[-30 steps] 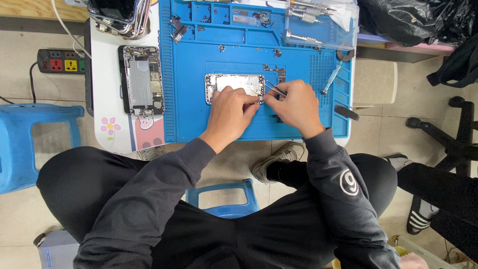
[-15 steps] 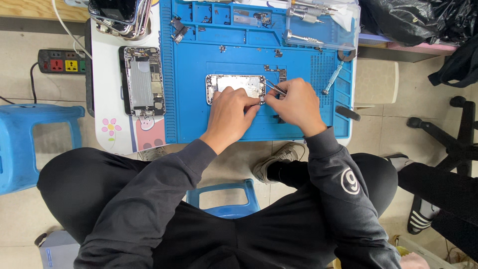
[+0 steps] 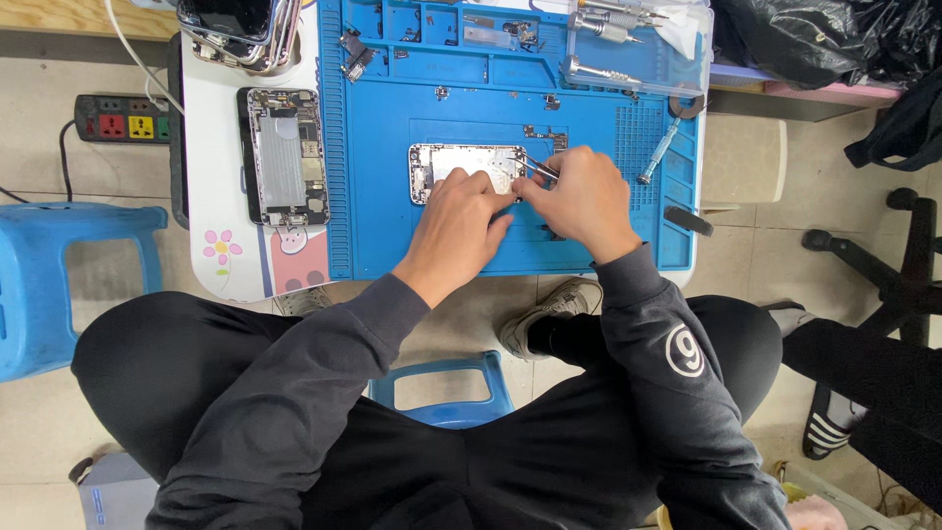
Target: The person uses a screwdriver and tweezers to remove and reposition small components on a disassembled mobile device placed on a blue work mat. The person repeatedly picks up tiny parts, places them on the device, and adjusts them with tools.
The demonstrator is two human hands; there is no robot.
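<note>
Already the small silver opened phone shell (image 3: 461, 169) lies with its back off in the middle of the blue rubber work mat (image 3: 392, 236), with tiny parts spread far behind it. The left hand (image 3: 459, 224) presses it flat while the right hand (image 3: 581, 201) pinches thin metal tweezers (image 3: 535, 165) over its right end. I think much work is left, since another opened phone (image 3: 283, 155) waits on the left.

Bright, even overhead light; soft shadows, sharp focus (slight edge distortion).

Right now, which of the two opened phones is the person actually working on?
The opened phone on the blue mat, under both hands. The other opened phone lies untouched on the white board to its left.
</note>
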